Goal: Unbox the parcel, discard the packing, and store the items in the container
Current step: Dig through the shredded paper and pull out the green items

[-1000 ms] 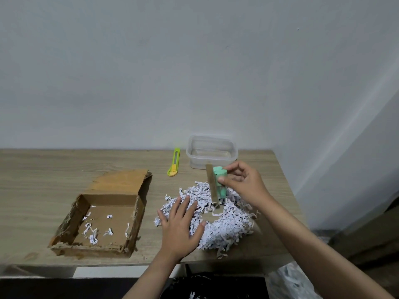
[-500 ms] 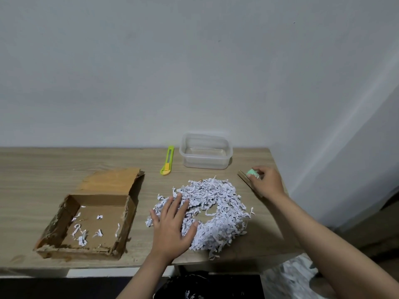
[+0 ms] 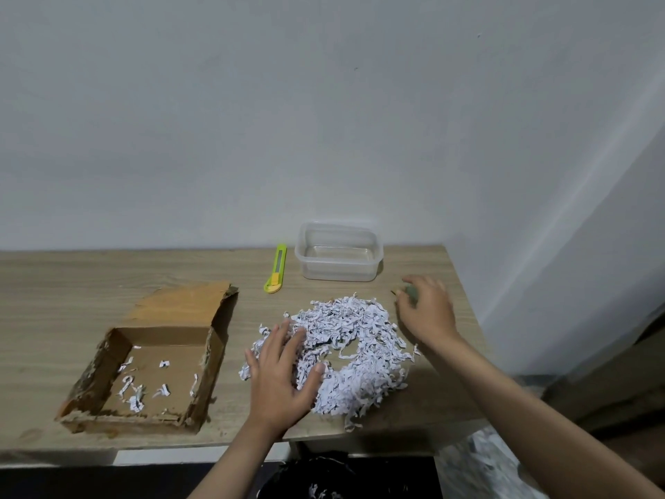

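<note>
So your left hand [image 3: 282, 369] was flat, palm down, fingers spread wide on the near-left edge of the shred pile [image 3: 345, 351], not gripping anything, just pressing on the paper. The pile sat in the middle of the table [image 3: 54, 282], kind of ring-shaped with a bare patch of wood showing through near its center. Your right hand [image 3: 426, 311] was off to the right of the pile, near the table's right edge, fingers curled down over a small green item [image 3: 411, 292]. Only a bit of green peeked out by the fingertips and it was blurry, so I couldn't tell exactly what it was or whether it was resting on the wood or lifted; the fingers did look closed around it. The clear container [image 3: 338, 252] stood at the back by the wall, open on top, with nothing visible inside, and your right hand was in front of it and a bit to the right, not touching. A yellow-green cutter [image 3: 276, 269] lay just left of the container. The box [image 3: 144, 369] sat open on the left with its flap folded back, and only a few stray shreds were lying on its floor. Under the table's near edge you could see a dark bin [image 3: 334, 477] with some shreds in it.
</note>
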### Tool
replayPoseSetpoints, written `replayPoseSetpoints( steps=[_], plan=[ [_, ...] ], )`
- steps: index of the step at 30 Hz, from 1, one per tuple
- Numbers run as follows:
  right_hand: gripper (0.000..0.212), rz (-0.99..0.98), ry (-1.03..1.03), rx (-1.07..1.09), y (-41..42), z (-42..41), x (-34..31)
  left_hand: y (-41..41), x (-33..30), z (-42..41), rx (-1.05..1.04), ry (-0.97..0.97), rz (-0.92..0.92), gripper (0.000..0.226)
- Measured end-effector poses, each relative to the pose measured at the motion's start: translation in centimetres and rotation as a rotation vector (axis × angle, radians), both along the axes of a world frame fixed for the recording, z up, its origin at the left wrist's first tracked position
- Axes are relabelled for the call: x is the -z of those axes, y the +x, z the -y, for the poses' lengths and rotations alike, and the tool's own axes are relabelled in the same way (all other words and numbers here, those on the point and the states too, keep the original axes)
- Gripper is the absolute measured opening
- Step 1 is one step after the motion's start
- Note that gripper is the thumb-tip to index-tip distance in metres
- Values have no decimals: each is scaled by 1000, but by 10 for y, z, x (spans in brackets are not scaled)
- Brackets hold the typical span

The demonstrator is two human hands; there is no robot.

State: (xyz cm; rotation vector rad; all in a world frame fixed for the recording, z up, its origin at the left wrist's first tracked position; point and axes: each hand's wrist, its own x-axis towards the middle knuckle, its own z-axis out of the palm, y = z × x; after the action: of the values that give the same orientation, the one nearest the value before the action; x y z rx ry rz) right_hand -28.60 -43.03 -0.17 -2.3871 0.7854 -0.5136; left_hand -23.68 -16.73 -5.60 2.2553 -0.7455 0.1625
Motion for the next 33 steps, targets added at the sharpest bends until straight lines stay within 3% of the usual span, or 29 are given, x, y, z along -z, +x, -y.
replayPoseSetpoints(
  steps=[5,8,13,20,25,33],
  plan=[
    [37,-98,8,-408,10,-47,-6,7,-15,19,80,52,-17,67],
    [38,-215,-19,-531,15,-58,3,14,-21,32,185,171,-69,70],
    [28,-243,-51,-536,3,-54,12,14,-20,25,209,194,-57,66],
    [32,-280,-63,-525,-13,-51,14,10,-22,8,224,206,0,56],
    [29,-289,-90,-474,-14,-51,7,14,-23,12,151,119,87,49],
    [23,-188,-87,-386,11,-63,-9,19,-21,27,270,344,-9,67]
  ],
)
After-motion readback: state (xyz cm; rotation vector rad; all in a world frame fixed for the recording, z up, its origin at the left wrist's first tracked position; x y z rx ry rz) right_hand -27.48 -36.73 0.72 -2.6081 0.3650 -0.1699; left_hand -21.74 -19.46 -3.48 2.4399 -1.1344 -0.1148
